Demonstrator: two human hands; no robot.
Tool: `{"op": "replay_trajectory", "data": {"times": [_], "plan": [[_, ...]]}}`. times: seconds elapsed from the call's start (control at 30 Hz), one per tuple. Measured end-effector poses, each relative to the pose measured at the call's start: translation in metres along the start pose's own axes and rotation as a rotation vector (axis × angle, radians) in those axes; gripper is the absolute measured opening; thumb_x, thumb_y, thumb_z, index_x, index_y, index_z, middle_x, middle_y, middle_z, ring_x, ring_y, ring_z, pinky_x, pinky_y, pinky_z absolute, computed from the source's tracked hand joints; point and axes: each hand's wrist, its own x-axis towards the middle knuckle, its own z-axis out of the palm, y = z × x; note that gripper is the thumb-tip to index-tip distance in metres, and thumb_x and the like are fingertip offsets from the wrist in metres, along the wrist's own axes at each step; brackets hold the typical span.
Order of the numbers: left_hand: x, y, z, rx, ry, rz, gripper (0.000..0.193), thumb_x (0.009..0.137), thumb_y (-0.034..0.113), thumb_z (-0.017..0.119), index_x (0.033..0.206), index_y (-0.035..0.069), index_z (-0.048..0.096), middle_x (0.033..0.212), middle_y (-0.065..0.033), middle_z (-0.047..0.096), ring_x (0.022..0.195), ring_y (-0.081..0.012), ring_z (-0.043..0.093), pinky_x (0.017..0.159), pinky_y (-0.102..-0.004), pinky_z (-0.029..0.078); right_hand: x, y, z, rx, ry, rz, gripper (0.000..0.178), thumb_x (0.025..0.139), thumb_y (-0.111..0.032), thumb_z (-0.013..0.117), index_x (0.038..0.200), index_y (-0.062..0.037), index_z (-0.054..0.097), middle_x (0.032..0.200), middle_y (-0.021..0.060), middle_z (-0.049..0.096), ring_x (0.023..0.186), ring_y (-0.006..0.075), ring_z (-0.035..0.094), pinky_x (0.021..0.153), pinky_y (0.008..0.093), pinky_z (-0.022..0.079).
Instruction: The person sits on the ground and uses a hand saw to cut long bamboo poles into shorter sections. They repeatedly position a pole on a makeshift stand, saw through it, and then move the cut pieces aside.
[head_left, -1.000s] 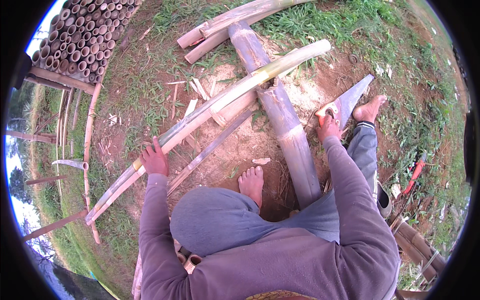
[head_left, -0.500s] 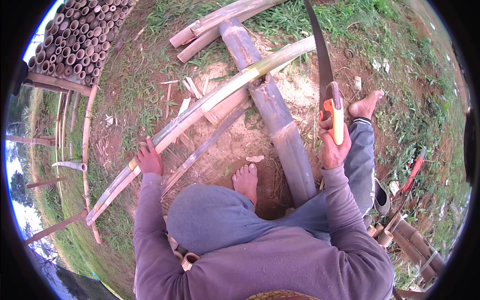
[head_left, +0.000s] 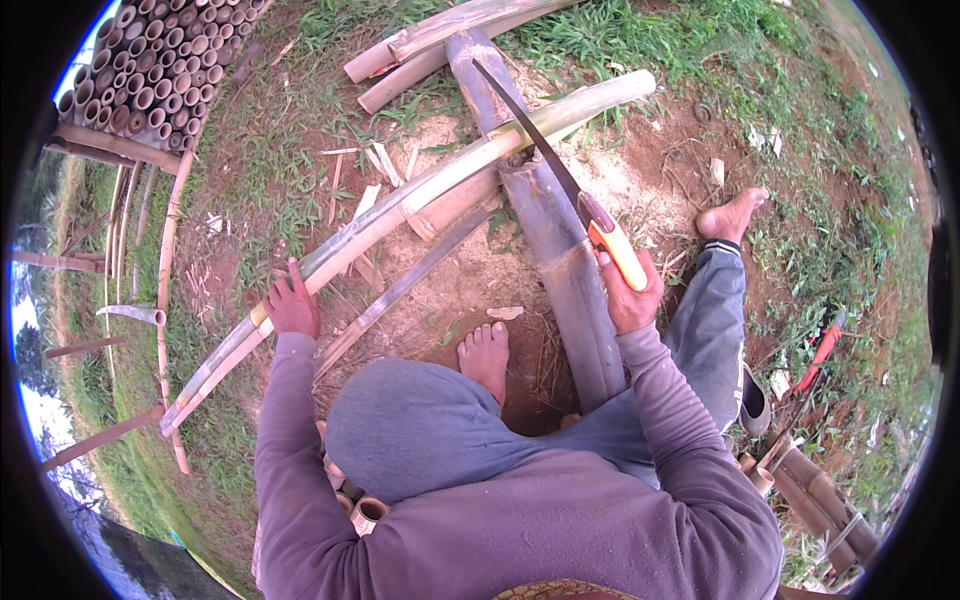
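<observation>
My right hand (head_left: pixel 634 292) is closed round the orange and yellow handle of a hand saw (head_left: pixel 548 152) with a long dark blade. The blade crosses over a pale green bamboo pole (head_left: pixel 440 192); whether its teeth touch the bamboo I cannot tell. Toward the pole's lower left end, my left hand (head_left: pixel 292 302) grips it from above. The pole slants across a thick grey bamboo log (head_left: pixel 568 290), resting near a broken notch in the log. Directly beneath the pole runs a shorter bamboo piece (head_left: pixel 450 208), partly hidden.
A thin bamboo strip (head_left: pixel 405 290) lies between my left hand and the log. More bamboo poles (head_left: pixel 430 40) rest across the log's far end. Cut bamboo tubes (head_left: pixel 165 70) are stacked at upper left. At right lie an orange-red tool (head_left: pixel 822 352) and a bamboo bundle (head_left: pixel 820 490).
My right hand has moved left with the saw, and the blade has swung from upright beside the pole to lying across it. My left hand still grips the pole.
</observation>
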Motion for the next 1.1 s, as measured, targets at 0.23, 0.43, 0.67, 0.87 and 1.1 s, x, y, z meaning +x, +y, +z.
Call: {"op": "replay_trajectory", "data": {"times": [0.23, 0.43, 0.67, 0.87, 1.1], "plan": [[0.0, 0.001, 0.0, 0.005, 0.014, 0.003, 0.093, 0.092, 0.037, 0.076, 0.168, 0.021, 0.025, 0.136, -0.0147, 0.053, 0.132, -0.0394, 0.051, 0.114, -0.0599, 0.037, 0.001, -0.004, -0.004, -0.078, -0.007, -0.049, 0.017, 0.091, -0.01, 0.084, 0.086, -0.003, 0.069, 0.073, -0.0014, 0.062, 0.067, 0.0056, 0.054, 0.061, 0.0269, 0.046], [0.001, -0.003, 0.005, -0.008, 0.01, 0.01, 0.094, 0.093, 0.037, 0.076, 0.169, 0.021, 0.023, 0.137, -0.0144, 0.052, 0.132, -0.039, 0.051, 0.114, -0.0603, 0.037, 0.007, 0.001, -0.004, -0.093, -0.088, 0.029, 0.016, 0.09, -0.01, 0.082, 0.085, -0.0029, 0.069, 0.072, -0.0001, 0.064, 0.067, 0.0057, 0.058, 0.062, 0.0267, 0.048], [0.0, 0.001, -0.001, -0.049, -0.037, -0.028, 0.094, 0.093, 0.038, 0.075, 0.169, 0.022, 0.022, 0.143, -0.0148, 0.05, 0.137, -0.039, 0.048, 0.115, -0.0618, 0.036, 0.014, 0.003, 0.0, -0.187, -0.089, 0.023, 0.012, 0.089, -0.011, 0.079, 0.088, -0.0026, 0.07, 0.072, 0.0039, 0.067, 0.067, 0.0097, 0.061, 0.064, 0.03, 0.05], [-0.057, 0.01, 0.0, -0.059, 0.109, -0.057, 0.093, 0.092, 0.049, 0.073, 0.167, 0.02, 0.027, 0.161, -0.0174, 0.034, 0.151, -0.0408, 0.029, 0.124, -0.0628, 0.02, 0.021, -0.007, 0.005, -0.125, -0.053, 0.016, 0.018, 0.09, -0.013, 0.08, 0.083, -0.0027, 0.067, 0.07, 0.0041, 0.064, 0.065, 0.0106, 0.058, 0.062, 0.0319, 0.049], [-0.062, 0.053, -0.043, -0.38, 0.306, 0.322, 0.096, 0.083, 0.057, 0.078, 0.161, 0.017, 0.04, 0.159, -0.0186, 0.034, 0.151, -0.0417, 0.027, 0.126, -0.0619, 0.015, 0.016, -0.011, 0.011, -0.144, -0.08, -0.008, 0.025, 0.093, -0.021, 0.082, 0.089, -0.0019, 0.066, 0.073, 0.0044, 0.064, 0.068, 0.0097, 0.057, 0.063, 0.0309, 0.049]]}}
